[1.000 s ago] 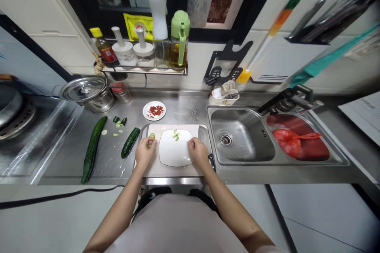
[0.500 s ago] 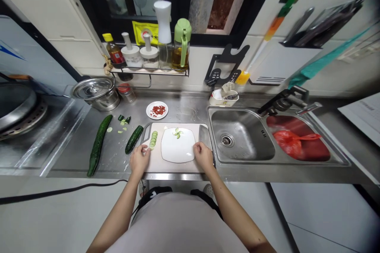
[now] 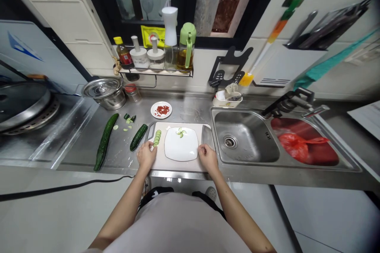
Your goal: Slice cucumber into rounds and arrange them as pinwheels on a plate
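Can't tell if left hand [image 3: 146, 155] is pinching anything: fingertips nearly meeting, cucumber slices [image 3: 158, 136] lying just beyond. Right hand [image 3: 209, 159] is curling fingers beside white plate's [image 3: 181, 150] right edge, grip unclear.

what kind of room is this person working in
A kitchen, probably a home one: there's a double sink set into a metal counter, a lidded pot, and cucumber slices on a cutting board.
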A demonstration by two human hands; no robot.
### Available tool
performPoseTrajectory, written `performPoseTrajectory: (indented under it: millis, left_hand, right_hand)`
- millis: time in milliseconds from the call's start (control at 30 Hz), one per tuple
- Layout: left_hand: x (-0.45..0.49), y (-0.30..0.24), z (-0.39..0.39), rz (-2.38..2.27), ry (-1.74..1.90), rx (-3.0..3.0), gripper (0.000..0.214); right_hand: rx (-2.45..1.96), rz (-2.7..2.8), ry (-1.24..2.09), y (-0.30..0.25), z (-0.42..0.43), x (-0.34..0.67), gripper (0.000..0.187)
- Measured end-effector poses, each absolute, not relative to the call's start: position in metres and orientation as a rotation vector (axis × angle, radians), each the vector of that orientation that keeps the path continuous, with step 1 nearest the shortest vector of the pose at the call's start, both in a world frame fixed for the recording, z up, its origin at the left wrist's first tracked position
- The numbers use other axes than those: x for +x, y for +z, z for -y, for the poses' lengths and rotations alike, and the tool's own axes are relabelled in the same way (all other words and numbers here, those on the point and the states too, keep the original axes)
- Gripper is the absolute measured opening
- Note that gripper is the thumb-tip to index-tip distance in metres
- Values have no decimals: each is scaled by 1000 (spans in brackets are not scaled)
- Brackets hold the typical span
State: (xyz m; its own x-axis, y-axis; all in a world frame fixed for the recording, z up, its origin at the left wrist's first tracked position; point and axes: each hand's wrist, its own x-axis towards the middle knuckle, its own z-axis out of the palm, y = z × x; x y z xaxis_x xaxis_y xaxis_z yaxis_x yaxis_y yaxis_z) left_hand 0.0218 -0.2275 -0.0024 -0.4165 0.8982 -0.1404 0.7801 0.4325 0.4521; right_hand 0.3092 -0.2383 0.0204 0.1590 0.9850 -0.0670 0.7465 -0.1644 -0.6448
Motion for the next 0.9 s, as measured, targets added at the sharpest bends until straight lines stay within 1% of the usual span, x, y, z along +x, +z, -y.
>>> performPoseTrajectory:
  millis: [100, 200, 300, 367, 433, 500, 667, 767, 900]
  left_hand:
    - [22, -6, 226, -2266, 580, 1370, 14]
    - [22, -7, 223, -2111, 789, 1231, 14]
    - [25, 1, 217, -1844, 1000, 1073, 23]
    - [29, 12, 213, -1691, 1070, 1020, 32]
    - [36, 28, 211, -1585, 1096, 1021, 38]
    - [45, 45, 211, -1494, 1096, 1055, 40]
    - [64, 81, 210, -1284, 1126, 1167, 33]
    - [71, 93, 208, -1225, 1149, 1209, 34]
    - [75, 100, 208, -1281, 1194, 1116, 40]
  right_hand:
    - [-1964, 1643, 690, 19, 240, 309, 28]
    - [-1952, 1636, 700, 20, 240, 307, 28]
    - [-1927, 1629, 704, 25, 236, 302, 27]
    - [-1873, 1628, 726, 32, 231, 294, 26]
    - [-1773, 1628, 785, 42, 225, 282, 26]
    - [-1641, 1628, 875, 53, 219, 269, 25]
    - [-1328, 1650, 1028, 79, 205, 239, 22]
    - [-1227, 1671, 1035, 86, 200, 234, 15]
    - [-1192, 1642, 953, 89, 197, 238, 13]
